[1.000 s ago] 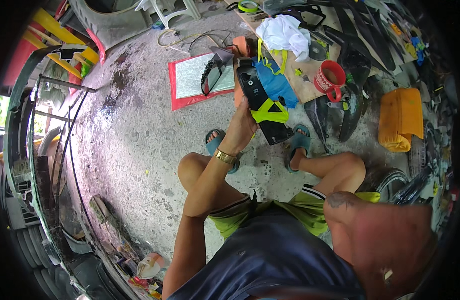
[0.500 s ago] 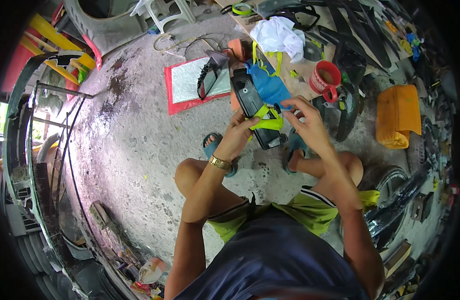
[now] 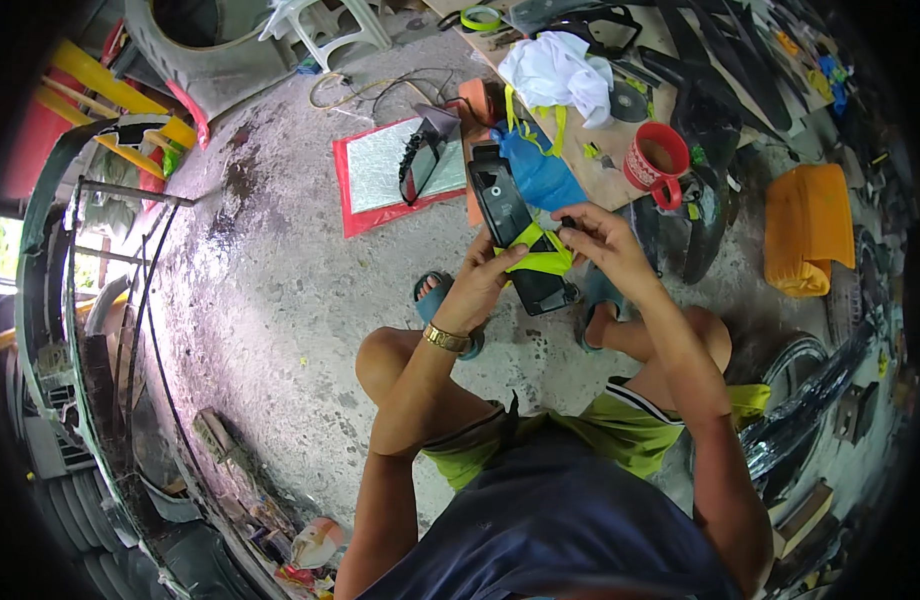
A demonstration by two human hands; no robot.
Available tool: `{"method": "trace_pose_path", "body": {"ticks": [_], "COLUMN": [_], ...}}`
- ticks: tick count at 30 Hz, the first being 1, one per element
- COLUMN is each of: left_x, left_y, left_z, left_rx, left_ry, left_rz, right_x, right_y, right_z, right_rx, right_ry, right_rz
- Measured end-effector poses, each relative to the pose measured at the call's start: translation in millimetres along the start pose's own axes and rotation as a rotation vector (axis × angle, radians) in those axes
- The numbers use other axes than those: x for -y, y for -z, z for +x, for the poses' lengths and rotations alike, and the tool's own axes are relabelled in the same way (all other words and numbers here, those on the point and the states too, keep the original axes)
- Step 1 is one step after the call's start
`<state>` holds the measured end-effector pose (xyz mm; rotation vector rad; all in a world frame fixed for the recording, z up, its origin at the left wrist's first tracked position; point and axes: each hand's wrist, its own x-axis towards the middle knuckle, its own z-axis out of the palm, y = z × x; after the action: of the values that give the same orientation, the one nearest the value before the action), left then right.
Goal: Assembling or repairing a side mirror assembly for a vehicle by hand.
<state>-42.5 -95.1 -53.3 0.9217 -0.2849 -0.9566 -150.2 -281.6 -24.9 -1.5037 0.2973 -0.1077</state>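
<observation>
In the head view a long black plastic part point(image 3: 498, 190), crossed with bright yellow-green tape point(image 3: 540, 262), is held between my knees and the board. My left hand point(image 3: 482, 280) is closed on its left side, thumb lying over the tape. The fingers of my right hand point(image 3: 605, 240) are pinched at the part's right side, by a small dark piece point(image 3: 565, 222) that I cannot make out well. Behind the part lie a blue plastic sheet point(image 3: 535, 167) and, to the left, a red-bordered silver pad point(image 3: 370, 160) with a black angled piece point(image 3: 420, 160) on it.
A wooden board point(image 3: 592, 140) bears a red mug point(image 3: 650, 155), a white cloth point(image 3: 555, 75), tape and black panels. An orange container point(image 3: 805, 228) sits at the right. A metal frame point(image 3: 45, 280) stands along the left; a white plastic stool point(image 3: 325, 30) is at the back.
My right hand has come up from the lower right to the part and closed at its right side. My left hand has kept hold, its thumb now over the tape.
</observation>
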Motion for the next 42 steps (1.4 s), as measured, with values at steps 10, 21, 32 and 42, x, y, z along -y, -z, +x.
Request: {"method": "trace_pose_path", "body": {"ticks": [10, 21, 32, 42], "left_x": [5.4, -4.7, -3.9, 8.2], "left_y": [1.4, -5.5, -21.8, -22.3], "left_z": [1.2, 2.4, -13.7, -11.8], "left_rx": [0.035, 0.088, 0.148, -0.049], "left_ry": [-0.051, -0.095, -0.903, -0.912], "left_rz": [0.121, 0.304, 1.061, 1.396], "right_x": [1.7, -3.7, -2.1, -13.5], "right_y": [4.5, 1.7, -7.0, -12.8], "right_z": [-9.6, -14.9, -16.1, -11.9], "right_rx": [-0.009, -0.003, -0.017, 0.006], "right_ry": [-0.048, 0.232, 0.233, -0.097], "right_rz": [0.130, -0.157, 0.204, 0.669]}}
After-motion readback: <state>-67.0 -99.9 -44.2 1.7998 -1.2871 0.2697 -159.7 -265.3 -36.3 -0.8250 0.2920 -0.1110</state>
